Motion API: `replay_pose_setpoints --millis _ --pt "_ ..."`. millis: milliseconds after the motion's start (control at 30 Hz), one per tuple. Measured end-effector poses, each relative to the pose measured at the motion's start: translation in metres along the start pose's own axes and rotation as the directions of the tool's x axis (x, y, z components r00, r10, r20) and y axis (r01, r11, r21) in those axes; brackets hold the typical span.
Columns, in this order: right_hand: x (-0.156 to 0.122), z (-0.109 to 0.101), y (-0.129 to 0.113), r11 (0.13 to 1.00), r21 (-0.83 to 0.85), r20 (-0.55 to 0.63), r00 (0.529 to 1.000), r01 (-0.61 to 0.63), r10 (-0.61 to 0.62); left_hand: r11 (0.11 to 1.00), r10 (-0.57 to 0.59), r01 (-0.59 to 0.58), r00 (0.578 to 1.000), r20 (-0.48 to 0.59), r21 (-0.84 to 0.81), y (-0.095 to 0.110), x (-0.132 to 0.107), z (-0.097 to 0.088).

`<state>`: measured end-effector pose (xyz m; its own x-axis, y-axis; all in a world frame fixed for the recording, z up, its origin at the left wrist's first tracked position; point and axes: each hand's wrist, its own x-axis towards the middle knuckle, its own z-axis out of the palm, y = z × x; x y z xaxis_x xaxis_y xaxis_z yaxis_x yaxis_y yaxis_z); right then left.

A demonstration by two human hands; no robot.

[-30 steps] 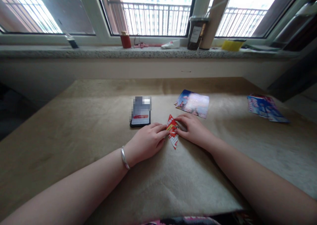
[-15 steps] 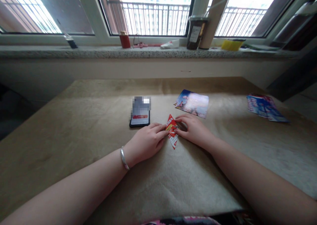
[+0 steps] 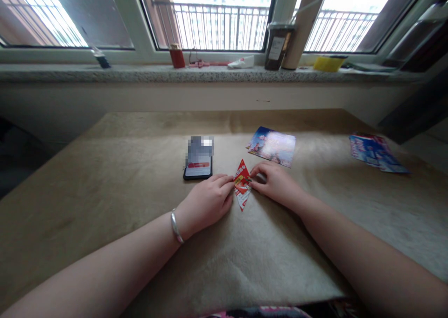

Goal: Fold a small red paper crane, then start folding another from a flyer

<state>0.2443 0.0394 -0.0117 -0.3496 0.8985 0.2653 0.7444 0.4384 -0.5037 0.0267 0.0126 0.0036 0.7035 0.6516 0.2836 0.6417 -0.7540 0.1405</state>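
1. Folded red paper [image 3: 242, 187] lies on the felt mat [image 3: 140, 182], near me, between phone [image 3: 198, 163] and postcard [image 3: 273, 146].
2. Left hand [image 3: 206, 202] and right hand [image 3: 276, 185]: fingers curled, tips clamped on its side corners.
3. My call: I align both edges first, then press the crease flat into the mat, no skew.

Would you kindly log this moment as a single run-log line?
left hand: pinches folded red paper | right hand: pinches its other side | paper: on tan table cover | phone: beyond left hand, untouched
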Motion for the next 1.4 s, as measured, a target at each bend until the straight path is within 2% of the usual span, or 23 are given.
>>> replay_pose_setpoints --millis 133,433,1000,1200,1400 --pt "0.0023 0.0017 0.0033 0.997 0.078 -0.001 1.000 0.027 -0.027 1.000 -0.009 0.009 1.000 -0.003 -0.010 0.0007 -0.0004 -0.0002" --pt "0.0027 -0.0001 0.0037 0.985 0.092 -0.016 0.989 0.147 -0.146 0.994 -0.053 0.050 0.998 -0.034 -0.095 -0.0018 -0.0001 0.0007" --pt "0.0033 0.0041 0.0058 0.996 0.017 -0.047 0.995 0.085 -0.084 0.989 -0.005 0.000 0.999 -0.037 -0.145 -0.0045 -0.0001 0.0025" --pt "0.0041 0.0039 0.0036 0.984 0.038 -0.030 0.985 0.172 -0.171 0.985 0.005 -0.009 1.000 -0.028 -0.175 -0.0074 0.0008 0.0035" --pt "0.0023 0.0024 0.0031 0.958 -0.043 -0.005 0.959 0.284 -0.284 0.976 -0.010 -0.002 0.998 -0.054 -0.218 -0.0088 0.0015 0.0041"
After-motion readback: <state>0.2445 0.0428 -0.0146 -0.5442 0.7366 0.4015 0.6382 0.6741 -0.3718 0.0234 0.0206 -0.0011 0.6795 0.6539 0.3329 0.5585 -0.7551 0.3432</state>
